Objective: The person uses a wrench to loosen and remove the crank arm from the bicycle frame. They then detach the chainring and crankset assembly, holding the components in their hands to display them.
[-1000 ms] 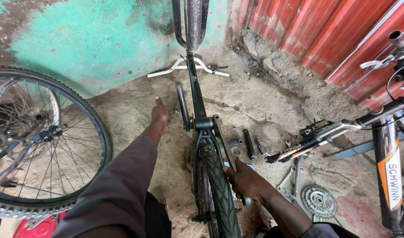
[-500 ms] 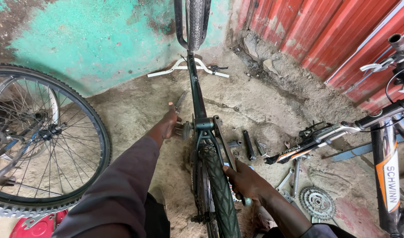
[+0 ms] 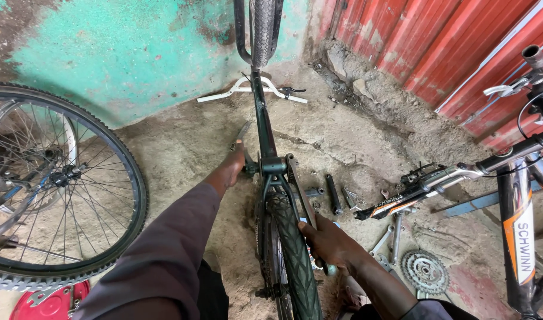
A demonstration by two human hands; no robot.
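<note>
Bicycle frame [image 3: 264, 127] stood upside down between our hands. Our left hand [image 3: 235, 161] gripped the crank arm [image 3: 242, 135] at the bottom bracket; our right hand [image 3: 329, 242] clasped the far crank beside the rear tyre [image 3: 292, 249]. Loose parts [image 3: 334, 194] lay just beyond.

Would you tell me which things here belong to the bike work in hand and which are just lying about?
In hand: upside-down bicycle, left hand at its crank, right hand beside the rear tyre.

Lying about: loose wheel, sprocket cluster, tools, second bicycle.
</note>
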